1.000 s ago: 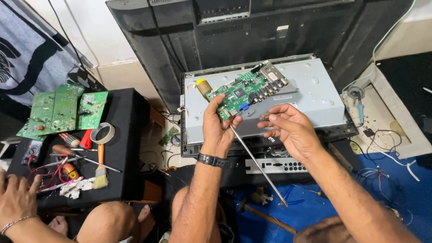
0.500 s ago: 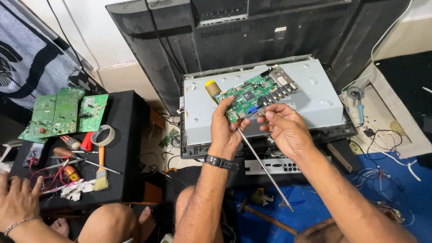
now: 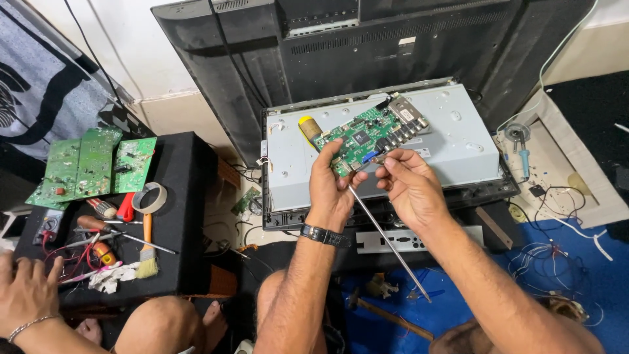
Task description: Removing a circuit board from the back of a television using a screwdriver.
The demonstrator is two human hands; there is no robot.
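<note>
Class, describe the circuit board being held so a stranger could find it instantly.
Start at the grey metal panel of the opened television. Above it, the left hand grips a small green circuit board. Unlike the green boards lying at left, it carries silver connectors.

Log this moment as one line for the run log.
left hand: holds green circuit board, screwdriver | right hand: fingertips at board edge | under: grey metal chassis

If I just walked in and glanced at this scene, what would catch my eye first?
Most likely the green circuit board held up at the centre by the left hand, with the right hand pinching at its lower edge and a long screwdriver slanting down between the hands. Behind it lies a grey metal panel on the opened black television back. At the left, more green boards and scattered tools sit on a black stand.
</note>
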